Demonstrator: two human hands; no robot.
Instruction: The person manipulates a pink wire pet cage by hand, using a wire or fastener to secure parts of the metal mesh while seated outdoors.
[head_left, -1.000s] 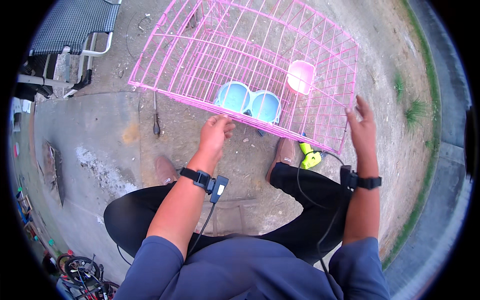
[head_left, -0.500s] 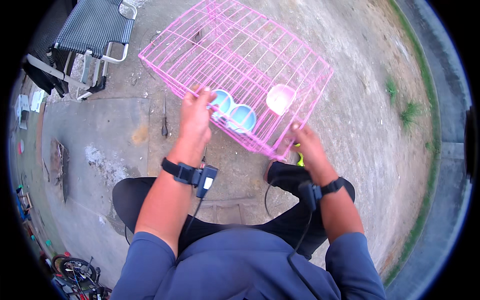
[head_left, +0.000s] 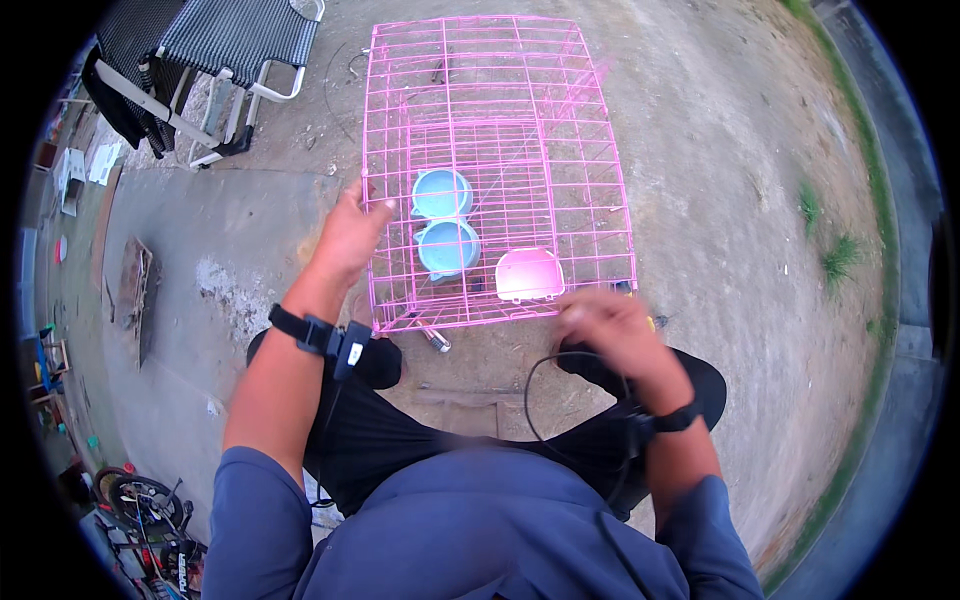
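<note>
Inside cage [head_left: 548, 185]: blue twin bowl [head_left: 447, 224], pink dish [head_left: 529, 275] | left grip [head_left: 348, 234] holds cage | right grip [head_left: 622, 333] blurred, can't tell

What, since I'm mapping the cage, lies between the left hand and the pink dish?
In the head view: the pink cage's bars and the blue double bowl.

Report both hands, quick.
Left hand: partly curled at the pink cage's left edge; whether its grip is closed cannot be told.
Right hand: blurred by the near edge; cannot tell.
</note>
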